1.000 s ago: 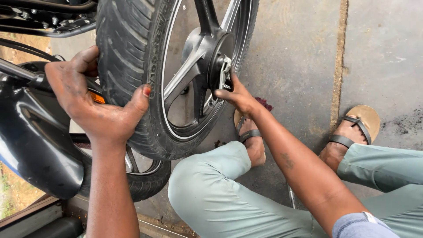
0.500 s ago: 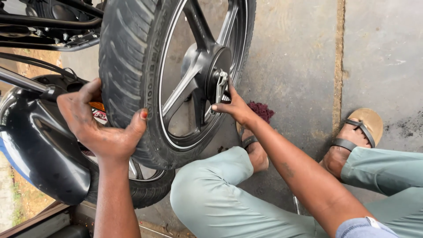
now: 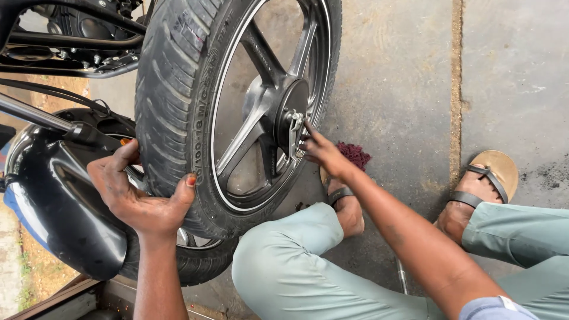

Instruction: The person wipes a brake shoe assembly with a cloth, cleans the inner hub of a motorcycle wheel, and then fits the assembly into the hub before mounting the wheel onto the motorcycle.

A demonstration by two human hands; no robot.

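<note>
Fingers (image 3: 127, 155) of my left hand (image 3: 139, 192) are spread wide and curled over the tread of the motorcycle wheel (image 3: 237, 106), thumb on the near sidewall, the rest wrapping round the far side of the tyre. It is a broad clasp, palm pressed to the rubber low on the tyre's left shoulder. That forearm rises almost straight up from the bottom edge of the view, wrist bent slightly inward.

My right hand (image 3: 323, 151) sits at the hub (image 3: 290, 115), fingers drawn narrow and pinched together against the small metal fitting (image 3: 296, 133) at the wheel's centre. I cannot tell whether anything loose is held between the fingertips. That arm stretches long from the lower right corner, elbow nearly straight, crossing above my bent knee in pale green trousers (image 3: 284, 272).

Wheel itself stands upright, slightly tilted, black spokes and rim facing me, filling the upper middle of the view. Just behind my left hand lies a glossy black mudguard (image 3: 53, 201), and a second tyre (image 3: 201, 261) shows beneath the wheel. Dark frame tubes (image 3: 71, 41) run across the top left.

Both feet wear sandals (image 3: 492, 172) on the concrete floor (image 3: 403, 77); a dark red scrap of cloth (image 3: 355, 155) lies just beside my right wrist. No container shows anywhere.
</note>
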